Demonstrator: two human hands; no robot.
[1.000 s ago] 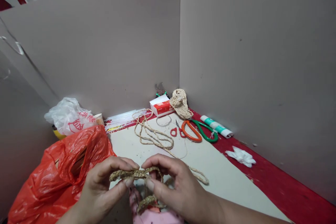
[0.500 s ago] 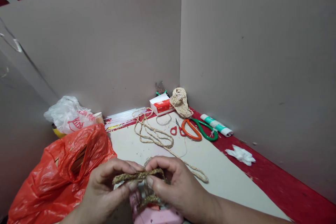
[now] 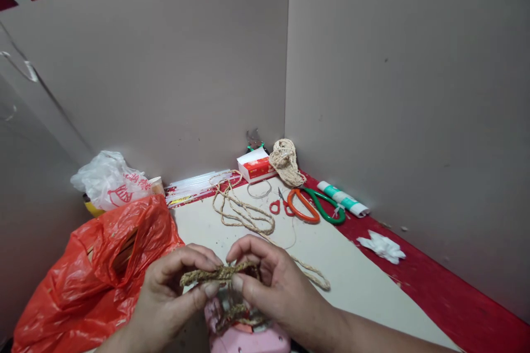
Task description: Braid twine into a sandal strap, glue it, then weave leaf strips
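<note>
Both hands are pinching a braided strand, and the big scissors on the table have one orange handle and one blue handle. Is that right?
Not quite: the other handle isn't blue. The head view shows the big scissors with one orange handle and one green handle. The rest is right: the left hand and right hand both pinch the braided strand.

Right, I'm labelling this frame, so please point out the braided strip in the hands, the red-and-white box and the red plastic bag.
Braided strip (image 3: 223, 273), head view: its exposed middle.
Red-and-white box (image 3: 257, 167), head view: its red front side.
Red plastic bag (image 3: 85, 284), head view: its crumpled outer side.
</note>
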